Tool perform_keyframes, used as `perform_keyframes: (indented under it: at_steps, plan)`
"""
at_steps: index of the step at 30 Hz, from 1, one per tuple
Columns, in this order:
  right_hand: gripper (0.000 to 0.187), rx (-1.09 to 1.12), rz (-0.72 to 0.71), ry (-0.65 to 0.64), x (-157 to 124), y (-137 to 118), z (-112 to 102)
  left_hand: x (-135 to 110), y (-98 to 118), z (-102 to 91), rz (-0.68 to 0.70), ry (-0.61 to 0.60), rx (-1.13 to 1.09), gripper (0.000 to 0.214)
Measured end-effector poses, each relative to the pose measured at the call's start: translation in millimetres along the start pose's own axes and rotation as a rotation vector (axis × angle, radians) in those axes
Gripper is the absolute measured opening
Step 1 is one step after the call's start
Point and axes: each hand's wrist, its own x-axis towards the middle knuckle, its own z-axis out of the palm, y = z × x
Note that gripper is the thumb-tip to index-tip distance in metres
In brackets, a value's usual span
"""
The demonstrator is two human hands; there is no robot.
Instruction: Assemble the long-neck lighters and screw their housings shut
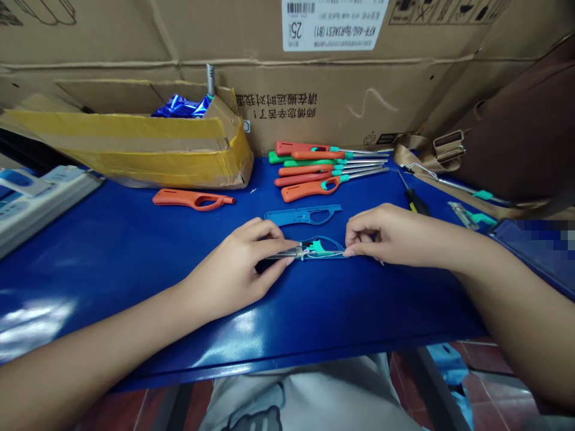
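Between my two hands lies an opened blue gas lighter [330,242], with its teal trigger, thin wires and clear fuel tank showing. My left hand [258,257] pinches the tank end of it with thumb and forefinger. At the other end, my right hand [375,236] has its fingertips closed on the nozzle side; what exactly they pinch is partly hidden. Just behind the hands rests a loose blue lighter casing half [303,216]. Farther back is a pile of finished-looking lighters in orange, red and green, among them an orange lighter [305,190].
An orange lighter casing [193,199] lies at left, before a yellow-taped cardboard box [179,149] holding a blue foil packet [182,106]. On the right are a screwdriver [417,202], a clear tank with a teal part [465,215] and a phone [534,251]. A power strip [49,194] sits at far left.
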Motion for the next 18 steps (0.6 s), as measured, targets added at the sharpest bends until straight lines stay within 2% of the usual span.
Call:
perform_keyframes:
  at_steps: [18]
  plan:
    - [0.027, 0.003, -0.017, 0.017, 0.7, 3.0, 1.1, 1.2, -6.6, -5.4, -0.003, -0.017, -0.007, 0.018]
